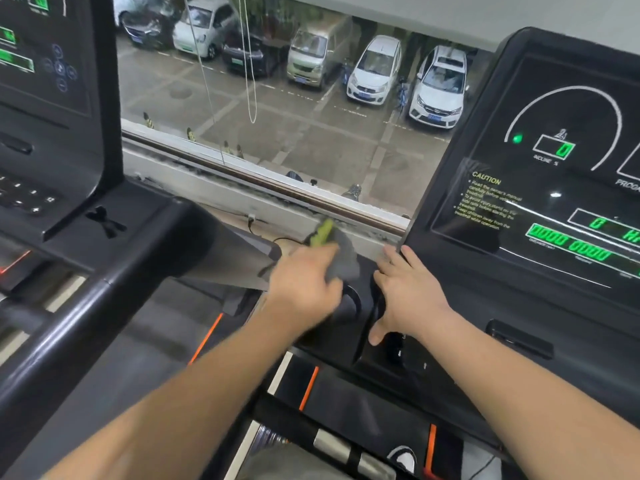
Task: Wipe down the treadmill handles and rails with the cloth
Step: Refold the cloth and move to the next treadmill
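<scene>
Cloth: grey with a yellow-green edge, bunched up, motion-blurred. Left hand is closed around it, pressing it on the left corner of the right treadmill's console, just above a round black recess. Right hand lies flat, fingers spread, palm down on the console edge just beside the cloth, gripping nothing. Console display lit green, zeros showing. Hard to read: cloth texture, and exactly where it meets the plastic. Neighbouring treadmill's black handrail sits at left, cut off by the frame.
</scene>
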Action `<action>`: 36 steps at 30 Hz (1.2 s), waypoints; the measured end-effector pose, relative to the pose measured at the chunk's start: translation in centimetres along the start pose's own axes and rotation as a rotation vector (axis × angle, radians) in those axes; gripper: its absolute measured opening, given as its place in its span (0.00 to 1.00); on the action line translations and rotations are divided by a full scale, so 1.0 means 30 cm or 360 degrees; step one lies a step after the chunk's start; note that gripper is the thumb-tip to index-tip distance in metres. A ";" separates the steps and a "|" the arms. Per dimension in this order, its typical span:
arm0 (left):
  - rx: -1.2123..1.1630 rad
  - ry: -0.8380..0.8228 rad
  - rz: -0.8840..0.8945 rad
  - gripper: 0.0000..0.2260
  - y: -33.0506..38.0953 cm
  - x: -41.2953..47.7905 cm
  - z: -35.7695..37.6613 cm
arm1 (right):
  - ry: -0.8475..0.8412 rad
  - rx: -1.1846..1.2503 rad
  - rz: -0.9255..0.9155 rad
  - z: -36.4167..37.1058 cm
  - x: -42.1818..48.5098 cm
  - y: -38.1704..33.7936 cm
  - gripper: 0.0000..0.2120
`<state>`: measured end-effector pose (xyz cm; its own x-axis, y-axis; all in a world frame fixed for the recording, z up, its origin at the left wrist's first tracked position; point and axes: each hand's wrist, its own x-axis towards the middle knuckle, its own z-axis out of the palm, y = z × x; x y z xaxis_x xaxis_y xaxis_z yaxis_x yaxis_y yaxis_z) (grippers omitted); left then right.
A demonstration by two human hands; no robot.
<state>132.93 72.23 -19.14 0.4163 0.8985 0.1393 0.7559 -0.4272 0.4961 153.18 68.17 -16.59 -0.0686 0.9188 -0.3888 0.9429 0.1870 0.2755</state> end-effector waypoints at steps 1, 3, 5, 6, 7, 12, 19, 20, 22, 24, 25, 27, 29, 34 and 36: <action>0.0154 -0.0110 0.0177 0.28 -0.020 -0.034 0.081 | 0.0004 0.0012 -0.0006 0.007 0.000 0.003 0.60; 0.0446 -0.0349 0.0315 0.33 -0.047 -0.059 0.181 | 0.0011 0.0069 -0.0015 0.017 0.002 0.011 0.58; 0.0486 -0.0447 0.0367 0.34 -0.054 -0.003 0.206 | 0.0009 0.0126 -0.0008 0.016 0.010 0.013 0.58; 0.0489 -0.0465 0.0418 0.34 -0.050 0.041 0.201 | -0.0025 0.0137 0.0000 0.007 0.015 0.010 0.59; 0.0510 -0.0505 0.0466 0.34 -0.050 0.090 0.203 | -0.0075 0.0139 0.0001 -0.003 0.020 0.005 0.60; 0.0487 -0.0555 0.0318 0.29 0.017 0.268 0.241 | -0.0046 0.0240 0.0051 0.018 0.040 0.008 0.59; 0.0260 -0.0570 0.0580 0.30 -0.055 0.075 0.210 | -0.0105 0.0195 -0.0039 0.014 0.030 0.020 0.51; 0.0245 -0.0578 0.0661 0.29 -0.081 0.115 0.203 | -0.0115 0.0212 -0.0034 0.011 0.030 0.017 0.51; 0.0258 -0.0554 0.0669 0.29 -0.094 0.234 0.210 | -0.0123 0.0236 -0.0021 0.009 0.031 0.016 0.49; 0.0367 -0.0573 0.0460 0.27 -0.054 0.353 0.223 | -0.0102 0.0234 -0.0019 0.012 0.032 0.015 0.48; 0.0422 -0.0608 0.0341 0.24 -0.022 0.389 0.235 | -0.0103 0.0223 -0.0025 0.013 0.032 0.014 0.48; 0.0403 -0.0540 0.0212 0.20 0.040 0.359 0.269 | -0.0105 0.0229 -0.0041 0.016 0.029 0.012 0.48; 0.0309 -0.0430 0.0226 0.24 0.061 0.253 0.277 | -0.0072 0.0291 -0.0042 0.019 0.031 0.018 0.47; 0.0300 -0.0320 0.0595 0.30 -0.072 0.074 0.236 | -0.0060 0.0338 -0.0057 0.026 0.044 0.019 0.48; 0.0379 -0.0266 0.0665 0.28 -0.093 0.163 0.233 | -0.0068 0.0346 -0.0046 0.026 0.045 0.019 0.47</action>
<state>136.39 77.11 -25.83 0.7681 0.6259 0.1352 0.5938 -0.7753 0.2152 153.86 69.24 -17.63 -0.0869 0.8976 -0.4321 0.9892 0.1292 0.0694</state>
